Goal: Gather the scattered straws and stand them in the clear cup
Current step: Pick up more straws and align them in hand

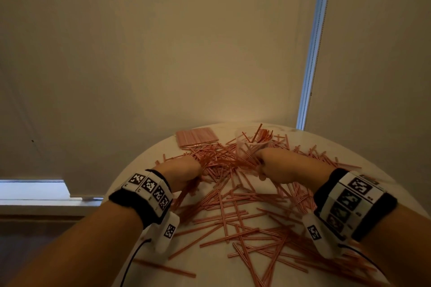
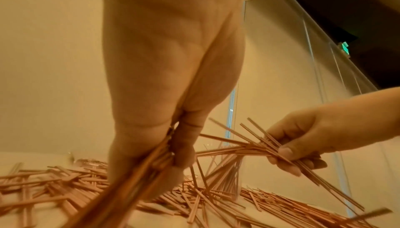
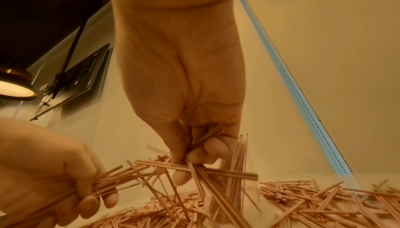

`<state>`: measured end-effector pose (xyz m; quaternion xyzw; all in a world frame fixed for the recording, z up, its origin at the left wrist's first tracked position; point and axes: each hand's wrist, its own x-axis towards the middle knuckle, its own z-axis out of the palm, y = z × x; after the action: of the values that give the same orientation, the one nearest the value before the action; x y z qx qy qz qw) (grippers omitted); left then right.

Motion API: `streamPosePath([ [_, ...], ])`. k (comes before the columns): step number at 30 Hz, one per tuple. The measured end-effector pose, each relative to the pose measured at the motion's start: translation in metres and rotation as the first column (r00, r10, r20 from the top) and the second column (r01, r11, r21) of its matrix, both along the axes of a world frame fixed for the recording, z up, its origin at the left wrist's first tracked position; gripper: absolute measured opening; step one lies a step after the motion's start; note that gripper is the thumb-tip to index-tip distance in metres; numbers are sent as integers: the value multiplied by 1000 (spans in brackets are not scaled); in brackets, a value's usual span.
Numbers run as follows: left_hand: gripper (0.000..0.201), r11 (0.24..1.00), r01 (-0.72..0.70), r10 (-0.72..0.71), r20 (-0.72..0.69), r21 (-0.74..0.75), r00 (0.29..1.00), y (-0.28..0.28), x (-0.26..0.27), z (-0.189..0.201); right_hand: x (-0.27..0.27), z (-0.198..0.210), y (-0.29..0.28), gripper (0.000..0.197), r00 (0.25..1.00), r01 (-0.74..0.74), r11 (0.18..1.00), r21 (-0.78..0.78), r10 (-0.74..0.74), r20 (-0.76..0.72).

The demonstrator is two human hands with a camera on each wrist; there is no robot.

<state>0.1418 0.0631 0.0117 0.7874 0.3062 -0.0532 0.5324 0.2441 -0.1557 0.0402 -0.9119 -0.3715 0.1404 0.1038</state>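
Now we are gripping straw bunches in left hand (image 1: 184,176) and right hand (image 1: 277,165); wristband markers (image 1: 149,185) are bearing no readable writing.

Legible text: none. Wristbands (image 1: 149,187) on both forearms carry black-and-white square fiducial markers, with tiny characters beside them too small to read. Far right in the left-wrist view, a green illuminated sign (image 2: 344,47) is mounted high on the wall; its symbol cannot be made out.
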Motion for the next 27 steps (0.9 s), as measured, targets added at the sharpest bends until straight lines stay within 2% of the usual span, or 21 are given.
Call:
streamPosePath([
  [4,23,995,-93,94,71,-24,993,-6,4,2,0,9,0,19,999,32,998,60,-33,31],
  [8,38,980,-103,128,140,-169,982,-11,10,2,0,16,-1,8,996,65,980,186,-76,51],
  [11,68,977,-95,137,226,-190,964,-20,12,4,-2,20,1,12,991,127,932,340,-133,-4],
  [14,116,984,9,45,292,-178,955,-35,15,7,-7,21,7,17,984,177,865,470,-161,-73],
  [15,127,980,51,14,324,-191,946,-40,16,8,-10,20,10,17,983,185,846,499,-155,-102],
  [16,127,978,97,-22,370,-185,929,-46,16,9,-14,19,13,16,982,187,837,514,-139,-131],
  [17,118,978,143,-65,424,-155,903,-52,17,10,-19,17,16,16,982,175,841,511,-115,-147],
  [19,85,980,181,-120,492,-77,862,-60,20,10,-26,12,24,18,988,133,869,477,-76,-138],
  [22,66,998,56,-28,501,-42,865,-62,30,7,-33,5,32,17,990,100,864,493,-36,-138],
  [25,38,997,-76,82,513,-34,854,-61,34,4,-37,0,35,19,985,92,850,519,-1,-173],
  [27,35,990,-141,122,510,-3,852,-58,34,2,-38,-2,36,17,981,89,838,538,19,-191],
])
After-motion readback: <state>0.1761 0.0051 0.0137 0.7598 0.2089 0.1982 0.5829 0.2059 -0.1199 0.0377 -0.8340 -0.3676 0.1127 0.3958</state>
